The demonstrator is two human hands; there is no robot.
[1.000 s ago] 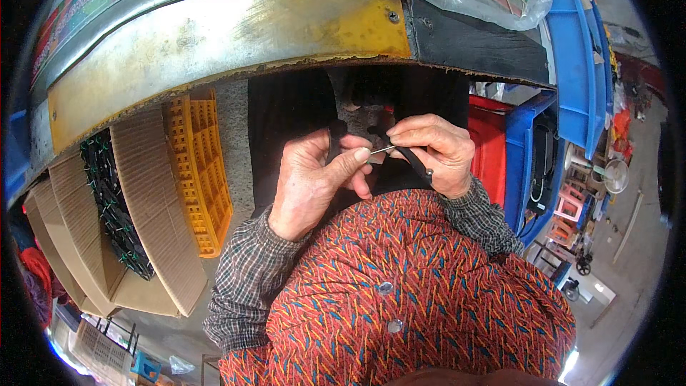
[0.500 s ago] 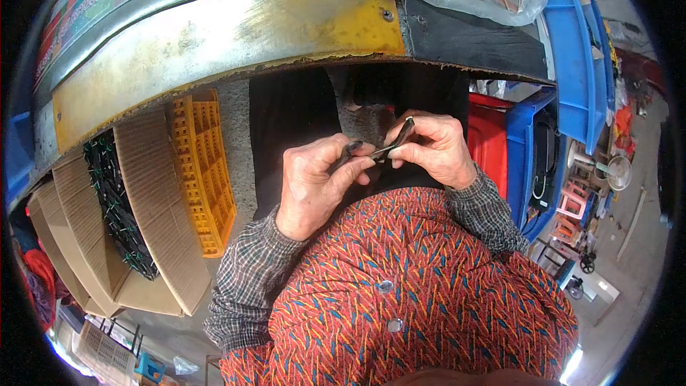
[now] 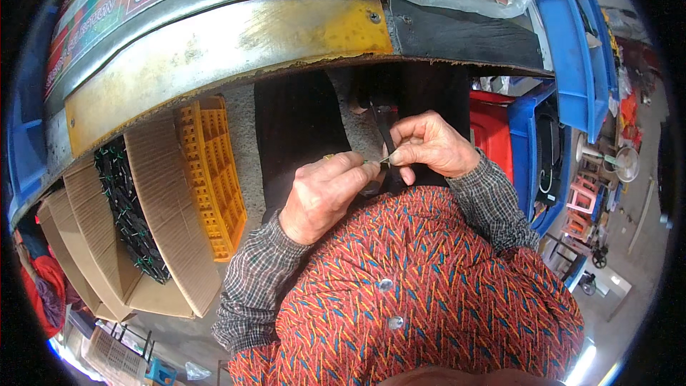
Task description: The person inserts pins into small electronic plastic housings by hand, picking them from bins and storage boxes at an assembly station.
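Observation:
My left hand (image 3: pixel 323 193) is closed in front of my lap, its thumb and fingertips pinching a thin pale pin-like piece (image 3: pixel 384 160). My right hand (image 3: pixel 437 146) faces it, fingers closed on a narrow black strip (image 3: pixel 383 132) that reaches up and away from the fingertips. The fingertips of both hands almost meet at the thin piece. Fingers hide part of the strip's lower end, so how the two pieces join cannot be made out.
Ahead is a table edge with a metal strip (image 3: pixel 229 36); a clear bag (image 3: pixel 493 1) of green-headed sticks lies on it. To the left stand a cardboard box (image 3: pixel 171 207) of black strips with green bits and a yellow crate (image 3: pixel 223 193). Blue bins (image 3: pixel 525 150) stand right.
The black strip, earlier bent between both hands, now stands up from my right hand. My left hand has turned knuckles-up, and a thin pale piece shows between the fingertips.

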